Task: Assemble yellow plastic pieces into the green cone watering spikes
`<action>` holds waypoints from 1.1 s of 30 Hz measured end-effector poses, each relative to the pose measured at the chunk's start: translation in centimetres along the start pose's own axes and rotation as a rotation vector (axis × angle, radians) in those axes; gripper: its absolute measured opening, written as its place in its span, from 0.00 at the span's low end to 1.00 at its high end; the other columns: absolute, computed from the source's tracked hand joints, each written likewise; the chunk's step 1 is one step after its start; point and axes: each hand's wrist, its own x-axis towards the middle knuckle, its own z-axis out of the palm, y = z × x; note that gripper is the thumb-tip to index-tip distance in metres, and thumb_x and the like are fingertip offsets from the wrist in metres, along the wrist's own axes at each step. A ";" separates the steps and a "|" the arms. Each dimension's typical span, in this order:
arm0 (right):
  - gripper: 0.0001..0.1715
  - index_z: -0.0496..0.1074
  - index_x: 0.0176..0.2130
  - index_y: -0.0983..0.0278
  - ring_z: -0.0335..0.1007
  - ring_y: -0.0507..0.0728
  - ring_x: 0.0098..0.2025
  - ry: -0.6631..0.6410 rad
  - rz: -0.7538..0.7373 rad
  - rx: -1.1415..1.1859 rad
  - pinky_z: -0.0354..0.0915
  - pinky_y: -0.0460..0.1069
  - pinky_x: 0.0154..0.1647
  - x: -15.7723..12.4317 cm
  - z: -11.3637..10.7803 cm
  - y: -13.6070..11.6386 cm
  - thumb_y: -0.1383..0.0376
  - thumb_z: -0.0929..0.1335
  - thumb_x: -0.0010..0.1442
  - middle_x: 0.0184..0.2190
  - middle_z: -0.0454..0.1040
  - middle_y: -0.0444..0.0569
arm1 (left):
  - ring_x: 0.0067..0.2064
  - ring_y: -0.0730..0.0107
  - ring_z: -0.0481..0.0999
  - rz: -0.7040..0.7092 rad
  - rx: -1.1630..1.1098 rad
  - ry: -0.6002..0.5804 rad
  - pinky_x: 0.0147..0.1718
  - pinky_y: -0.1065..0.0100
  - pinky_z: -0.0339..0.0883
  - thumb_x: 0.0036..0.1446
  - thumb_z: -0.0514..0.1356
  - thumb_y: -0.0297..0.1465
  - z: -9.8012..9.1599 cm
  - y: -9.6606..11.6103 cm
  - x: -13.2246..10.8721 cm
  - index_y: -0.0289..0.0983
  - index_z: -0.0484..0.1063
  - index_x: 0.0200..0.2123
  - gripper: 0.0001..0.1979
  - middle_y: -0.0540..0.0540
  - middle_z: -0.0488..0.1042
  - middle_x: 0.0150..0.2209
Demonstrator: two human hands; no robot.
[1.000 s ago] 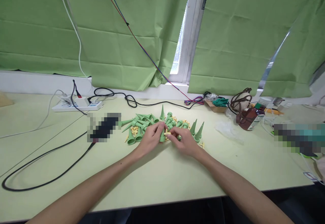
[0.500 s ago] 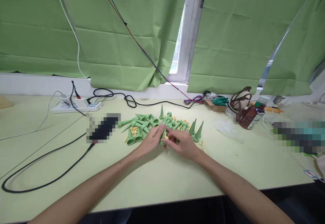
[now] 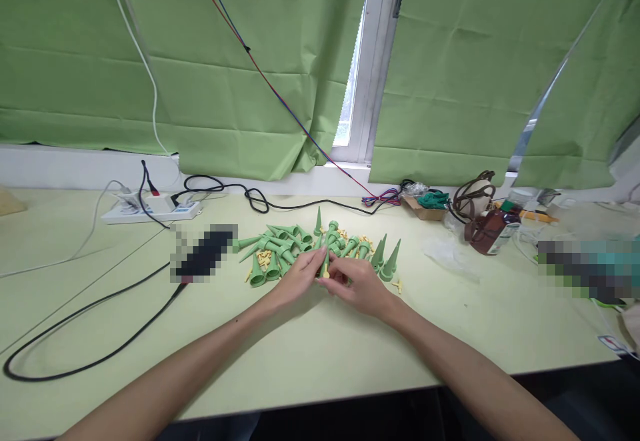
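Observation:
My left hand (image 3: pixel 304 271) is closed around a green plastic watering spike (image 3: pixel 327 255), its narrow end pointing up and away from me. A small yellow valve (image 3: pixel 326 272) shows at the spike's near end, pinched by my right hand (image 3: pixel 361 283). Whether the valve is seated in the spike I cannot tell; fingers cover the join. Just beyond both hands lies a heap of green spikes (image 3: pixel 283 251) with loose yellow valves (image 3: pixel 264 259) among them. Two spikes (image 3: pixel 390 263) stand point-up right of my right hand, near a single yellow valve (image 3: pixel 398 286).
Left of the heap are a blurred dark device (image 3: pixel 207 254) with a looping black cable and a white power strip (image 3: pixel 150 210). At the back right stand a small cardboard box (image 3: pixel 425 210) and a brown bottle (image 3: pixel 495 227). A clear plastic bag (image 3: pixel 450 254) lies before them.
The yellow valve has turned and shifted slightly down against the spike's near end. My right fingers have closed in on it; my left hand has barely moved.

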 end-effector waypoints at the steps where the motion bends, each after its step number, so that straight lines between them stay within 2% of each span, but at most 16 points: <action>1: 0.16 0.64 0.28 0.62 0.61 0.51 0.23 0.004 -0.007 -0.006 0.65 0.47 0.31 0.0 0.0 0.0 0.58 0.67 0.66 0.21 0.69 0.43 | 0.35 0.65 0.75 0.003 -0.001 0.012 0.39 0.67 0.70 0.64 0.50 0.51 0.0 0.0 0.0 0.37 0.77 0.34 0.26 0.46 0.76 0.30; 5: 0.14 0.64 0.29 0.62 0.60 0.50 0.23 -0.005 -0.004 -0.027 0.62 0.46 0.30 0.0 0.0 0.0 0.60 0.68 0.65 0.22 0.67 0.42 | 0.35 0.65 0.74 0.032 0.020 0.015 0.38 0.66 0.69 0.65 0.49 0.50 -0.1 -0.3 0.3 0.36 0.75 0.34 0.26 0.46 0.75 0.30; 8: 0.12 0.64 0.30 0.62 0.59 0.50 0.23 -0.011 0.037 -0.035 0.58 0.46 0.28 0.1 -0.2 0.1 0.62 0.67 0.65 0.22 0.66 0.41 | 0.32 0.68 0.70 0.083 0.100 0.076 0.35 0.68 0.65 0.66 0.49 0.48 -0.4 -0.8 0.6 0.36 0.74 0.34 0.24 0.47 0.72 0.29; 12: 0.12 0.62 0.30 0.62 0.57 0.51 0.23 -0.025 0.107 -0.066 0.55 0.46 0.27 0.4 -0.5 0.3 0.64 0.65 0.66 0.22 0.62 0.41 | 0.28 0.72 0.62 0.108 0.190 0.155 0.28 0.70 0.58 0.66 0.51 0.48 -0.8 -1.4 0.9 0.36 0.69 0.31 0.22 0.51 0.63 0.25; 15: 0.13 0.61 0.29 0.62 0.56 0.51 0.23 -0.044 0.135 -0.096 0.53 0.46 0.27 0.5 -0.7 0.3 0.66 0.64 0.66 0.22 0.62 0.40 | 0.26 0.75 0.55 0.122 0.216 0.166 0.25 0.71 0.52 0.64 0.54 0.47 -0.8 -1.7 0.8 0.37 0.59 0.26 0.22 0.54 0.54 0.24; 17: 0.13 0.60 0.29 0.62 0.57 0.51 0.24 -0.063 0.146 -0.101 0.53 0.46 0.28 0.5 -0.8 0.3 0.66 0.63 0.67 0.22 0.63 0.41 | 0.26 0.75 0.54 0.128 0.232 0.157 0.24 0.71 0.51 0.64 0.54 0.47 -0.8 -1.8 0.8 0.37 0.57 0.26 0.22 0.54 0.53 0.24; 24: 0.14 0.62 0.29 0.62 0.61 0.52 0.26 -0.105 0.119 -0.139 0.53 0.46 0.29 0.5 -0.7 0.4 0.67 0.62 0.68 0.24 0.67 0.43 | 0.23 0.76 0.58 0.100 0.212 0.139 0.21 0.72 0.50 0.63 0.55 0.46 -0.6 -1.6 0.8 0.38 0.55 0.26 0.21 0.55 0.56 0.21; 29: 0.13 0.66 0.31 0.62 0.69 0.53 0.30 -0.138 0.100 -0.095 0.58 0.46 0.33 0.5 -0.8 0.2 0.69 0.62 0.69 0.29 0.75 0.45 | 0.23 0.71 0.69 0.063 0.115 0.079 0.22 0.70 0.58 0.63 0.55 0.46 -0.5 -1.5 0.7 0.39 0.57 0.28 0.19 0.54 0.66 0.21; 33: 0.13 0.68 0.32 0.62 0.72 0.53 0.33 -0.160 0.107 -0.077 0.60 0.46 0.35 0.6 -0.9 0.1 0.71 0.61 0.69 0.32 0.78 0.45 | 0.23 0.70 0.71 0.067 0.104 0.070 0.23 0.69 0.59 0.64 0.54 0.45 -0.4 -1.4 0.6 0.39 0.58 0.29 0.18 0.54 0.68 0.21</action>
